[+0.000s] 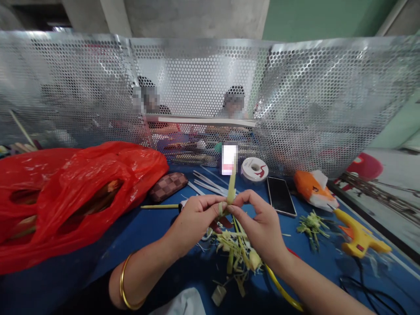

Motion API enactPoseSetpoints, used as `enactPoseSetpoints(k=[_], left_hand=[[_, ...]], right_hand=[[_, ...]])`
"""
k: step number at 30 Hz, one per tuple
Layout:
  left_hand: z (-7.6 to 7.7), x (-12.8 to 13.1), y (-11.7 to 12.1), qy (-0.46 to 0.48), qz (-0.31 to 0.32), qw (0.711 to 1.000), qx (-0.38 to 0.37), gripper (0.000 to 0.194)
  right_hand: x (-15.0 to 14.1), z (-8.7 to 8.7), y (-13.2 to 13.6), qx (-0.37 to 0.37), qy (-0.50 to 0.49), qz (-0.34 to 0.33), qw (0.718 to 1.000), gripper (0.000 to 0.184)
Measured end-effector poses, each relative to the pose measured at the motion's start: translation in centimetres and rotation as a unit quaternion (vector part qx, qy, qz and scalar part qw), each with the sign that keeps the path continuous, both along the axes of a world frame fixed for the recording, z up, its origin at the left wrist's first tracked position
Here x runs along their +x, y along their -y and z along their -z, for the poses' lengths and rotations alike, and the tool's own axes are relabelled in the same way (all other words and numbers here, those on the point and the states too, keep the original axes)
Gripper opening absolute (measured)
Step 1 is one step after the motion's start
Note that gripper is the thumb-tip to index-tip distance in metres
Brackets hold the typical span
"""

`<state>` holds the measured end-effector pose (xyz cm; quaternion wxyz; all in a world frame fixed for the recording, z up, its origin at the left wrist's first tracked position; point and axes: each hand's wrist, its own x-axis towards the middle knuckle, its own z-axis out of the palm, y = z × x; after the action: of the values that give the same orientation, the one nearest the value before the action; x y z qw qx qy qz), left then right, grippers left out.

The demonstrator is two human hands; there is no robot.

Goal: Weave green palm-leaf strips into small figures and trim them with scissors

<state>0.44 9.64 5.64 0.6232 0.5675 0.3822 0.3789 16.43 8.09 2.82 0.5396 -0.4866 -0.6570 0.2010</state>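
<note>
A pale green leaf strip [232,186] stands upright between my two hands, its upper end pointing away from me. My left hand [193,221] pinches its lower part, and a band of the same green wraps round the left fingers. From the other side, the thumb and forefinger of my right hand [262,223] grip it too. The fingers hide the strip's lower end. Below the hands lies a heap of pale green and yellow plant scraps [238,251] on the blue table [138,258].
A red plastic bag [131,162] with dry husk-like leaves fills the left. A checkered pouch [168,187], white ribbon spool [254,169], phone [281,196], orange tissue pack [314,187] and yellow glue gun [357,232] lie around. Behind a perforated metal screen [203,78] sit two people.
</note>
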Motion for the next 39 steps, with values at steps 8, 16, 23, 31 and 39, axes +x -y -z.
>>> enactPoseSetpoints(k=[8,16,23,31,39], left_hand=[[0.2,0.0,-0.2,-0.012,-0.019,1.000,-0.003,0.024],[0.6,0.1,-0.3,-0.009,-0.013,1.000,-0.013,0.026],[0.4,0.3,-0.2,0.051,0.016,0.997,-0.050,0.022],[0.7,0.5,0.0,0.068,0.016,0.995,-0.072,0.031],[0.8,0.9,0.3,0.048,-0.029,0.995,-0.078,0.024]], right_hand=[[-0.1,-0.3,-0.5,-0.121,-0.019,-0.011,0.992,0.026],[-0.4,-0.3,-0.6,-0.294,-0.295,-0.184,0.890,0.025],[-1.2,0.2,-0.2,-0.202,-0.375,-0.078,0.901,0.022],[-1.2,0.6,-0.1,-0.080,-0.189,0.054,0.977,0.016],[-0.8,1.4,0.0,0.080,0.003,0.141,0.987,0.014]])
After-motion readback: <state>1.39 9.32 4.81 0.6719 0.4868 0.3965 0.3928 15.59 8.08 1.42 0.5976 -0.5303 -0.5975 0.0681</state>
